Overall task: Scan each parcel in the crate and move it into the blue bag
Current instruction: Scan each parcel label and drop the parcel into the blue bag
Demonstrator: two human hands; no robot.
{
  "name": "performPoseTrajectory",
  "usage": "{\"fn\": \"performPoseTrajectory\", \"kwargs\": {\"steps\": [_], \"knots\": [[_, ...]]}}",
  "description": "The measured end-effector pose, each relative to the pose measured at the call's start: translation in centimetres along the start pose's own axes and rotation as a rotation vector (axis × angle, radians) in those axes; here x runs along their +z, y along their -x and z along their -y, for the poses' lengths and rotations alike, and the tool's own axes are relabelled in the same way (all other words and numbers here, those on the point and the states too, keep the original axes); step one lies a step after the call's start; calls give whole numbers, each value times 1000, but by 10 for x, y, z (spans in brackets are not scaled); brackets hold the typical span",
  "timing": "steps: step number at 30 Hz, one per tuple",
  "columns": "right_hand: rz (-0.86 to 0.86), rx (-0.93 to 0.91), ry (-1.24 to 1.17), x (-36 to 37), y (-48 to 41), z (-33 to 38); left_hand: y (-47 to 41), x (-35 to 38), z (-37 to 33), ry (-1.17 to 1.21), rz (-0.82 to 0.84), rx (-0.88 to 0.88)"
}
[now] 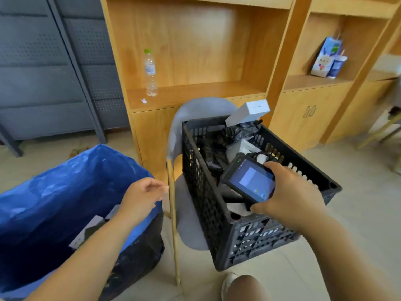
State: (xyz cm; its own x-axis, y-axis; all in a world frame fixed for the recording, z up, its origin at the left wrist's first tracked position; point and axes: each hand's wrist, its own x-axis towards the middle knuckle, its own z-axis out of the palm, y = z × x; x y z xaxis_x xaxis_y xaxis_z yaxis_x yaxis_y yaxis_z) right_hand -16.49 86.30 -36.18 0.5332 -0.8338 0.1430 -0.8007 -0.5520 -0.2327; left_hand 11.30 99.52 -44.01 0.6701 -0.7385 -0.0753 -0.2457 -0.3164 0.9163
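Wooden shelving point(195, 51) behind crate point(217, 213); right hand point(290, 194) grips scanner point(249, 181).

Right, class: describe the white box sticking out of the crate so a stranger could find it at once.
Start at the black plastic crate resting on the grey chair in front of the wooden shelves. Look to its far edge: the white box leans there, tilted and poking above the rim. It is the only parcel rising clear of the crate, pale and hard-edged beside crumpled black bags.

One black slatted plastic crate point(217, 213), one blue plastic bag point(54, 192), one black handheld scanner point(249, 181), one clear green-capped water bottle point(150, 72), one grey chair point(186, 213), two bare hands; parcels uncountable.
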Motion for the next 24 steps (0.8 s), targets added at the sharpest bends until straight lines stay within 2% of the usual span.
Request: {"fn": "performPoseTrajectory", "kwargs": {"steps": [6,10,13,16,19,21,24], "knots": [[-57,156,-43,-18,-4,-66,-36,80,-64,-98,147,208],[-76,242,-41,-23,-12,-105,-61,145,-92,-249,227,324],[-78,282,-39,-22,-22,-128,-82,197,-97,-397,379,257],[-80,309,-30,-18,-32,-148,-93,241,-95,-632,549,107],[-65,323,-18,-12,-40,-163,-94,270,-88,-702,648,-50],[-54,328,-18,-8,-43,-172,-93,285,-82,-756,660,-53],[-44,329,-21,-2,-44,-179,-91,294,-79,-806,576,-5]]}}
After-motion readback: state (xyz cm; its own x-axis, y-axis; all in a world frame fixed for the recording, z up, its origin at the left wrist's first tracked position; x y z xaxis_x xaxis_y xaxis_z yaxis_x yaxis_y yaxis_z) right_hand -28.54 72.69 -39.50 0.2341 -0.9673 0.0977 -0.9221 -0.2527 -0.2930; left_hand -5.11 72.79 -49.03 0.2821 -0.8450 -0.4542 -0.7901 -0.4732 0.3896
